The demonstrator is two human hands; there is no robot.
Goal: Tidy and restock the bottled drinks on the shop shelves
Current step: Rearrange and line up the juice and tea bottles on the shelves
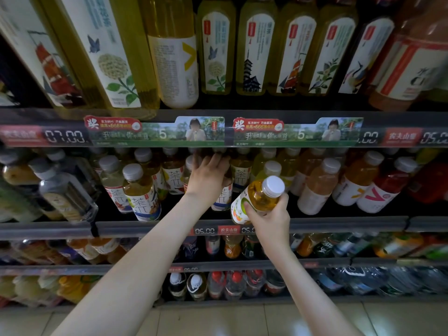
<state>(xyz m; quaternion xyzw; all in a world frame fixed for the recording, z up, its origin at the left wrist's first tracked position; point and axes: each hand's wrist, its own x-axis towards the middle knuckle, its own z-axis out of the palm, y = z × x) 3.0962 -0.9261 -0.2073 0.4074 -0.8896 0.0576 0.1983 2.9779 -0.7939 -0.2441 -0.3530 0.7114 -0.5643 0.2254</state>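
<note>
**A:** Down at six o'clock, pale floor tiles (266,321), and two bare forearms rise from there toward the shelves.

**B:** Right hand (269,215) first, just off centre at four o'clock. Fingers and thumb are wrapped round the amber bottle (258,198), its white cap tipped toward one o'clock. It's held out in front of the middle shelf rail (145,227), clear of the row.

**A:** And the left hand (208,177), near dead centre, is in over that rail! Fingers a little spread and bent over the top of a shelved tea bottle (221,197). Its cap is hidden under the palm.

**B:** That one stands at the front of its row. White-capped tea bottles (140,190) sit at nine o'clock, orange drinks (317,187) out at three.

**A:** Farther up at twelve, the price strip (157,132). Above it, tall yellow tea bottles (257,47) line the top shelf.
</note>
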